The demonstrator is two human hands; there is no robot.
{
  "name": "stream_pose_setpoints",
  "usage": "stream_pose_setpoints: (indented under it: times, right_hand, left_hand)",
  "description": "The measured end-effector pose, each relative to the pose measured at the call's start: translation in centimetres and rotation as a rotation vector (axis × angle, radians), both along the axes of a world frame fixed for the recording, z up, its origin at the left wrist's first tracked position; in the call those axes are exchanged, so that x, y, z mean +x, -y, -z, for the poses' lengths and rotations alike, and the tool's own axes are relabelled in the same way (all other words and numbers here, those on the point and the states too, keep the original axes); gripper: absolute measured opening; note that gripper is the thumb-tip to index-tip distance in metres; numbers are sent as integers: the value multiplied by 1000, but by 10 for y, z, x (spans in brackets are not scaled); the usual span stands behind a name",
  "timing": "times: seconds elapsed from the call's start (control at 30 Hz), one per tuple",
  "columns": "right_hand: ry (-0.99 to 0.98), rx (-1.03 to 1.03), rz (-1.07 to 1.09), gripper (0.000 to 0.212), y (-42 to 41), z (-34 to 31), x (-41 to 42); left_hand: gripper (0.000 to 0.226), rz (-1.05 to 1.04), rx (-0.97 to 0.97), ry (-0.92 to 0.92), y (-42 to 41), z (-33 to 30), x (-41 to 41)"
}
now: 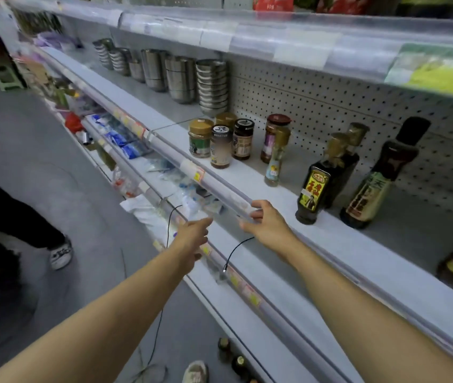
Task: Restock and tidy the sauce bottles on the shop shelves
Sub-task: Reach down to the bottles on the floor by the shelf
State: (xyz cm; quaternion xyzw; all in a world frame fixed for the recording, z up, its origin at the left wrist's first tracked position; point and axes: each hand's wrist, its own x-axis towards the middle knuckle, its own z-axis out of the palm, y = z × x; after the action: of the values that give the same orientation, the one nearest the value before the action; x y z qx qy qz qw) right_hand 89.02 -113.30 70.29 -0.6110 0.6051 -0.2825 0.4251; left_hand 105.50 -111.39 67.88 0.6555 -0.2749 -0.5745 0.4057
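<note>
At the front rail of the middle shelf [338, 236]: right hand [271, 226] laid against the clear price strip [220, 186], fingers curved at its edge, holding no bottle; whether clasping the strip or only touching it, cannot tell. Left hand [192, 239] lower and just beside, fingers stretched loosely forward over the shelf below, empty too. Hands apart, a dangling black cable [236, 250] hanging between the wrists.

On the shelf board, stock thin and scattered. To the left, a tight cluster of 4 small jars [221, 139], with a taller red-capped jar [275, 138] and a slim pale bottle [275, 161] just right of them. Further right, 2 dark soy bottles [318, 186] one behind the other, and a tall black-capped bottle [371, 186] leaning slightly. Grouped by kind, probably, yet not drawn up evenly to the front edge, so facing-up likely remains. Wide bare stretches of board between groups, suggesting room for restocking.

Down on the floor by the shelf base, more dark bottle tops [233, 355] near a shoe, probably the supply waiting to go up. Behind the jars, stacked steel bowls [211, 84] against the pegboard.
</note>
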Motion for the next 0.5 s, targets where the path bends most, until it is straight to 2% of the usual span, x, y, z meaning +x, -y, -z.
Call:
stream_pose_setpoints:
  times: [0.27, 0.5]
  right_hand:
    - [61, 115, 55, 58, -81, 47, -29]
    - [9, 243, 116, 52, -131, 90, -40]
  left_hand:
    - [30, 96, 134, 35, -78, 37, -23]
    - [42, 203, 215, 49, -114, 70, -25]
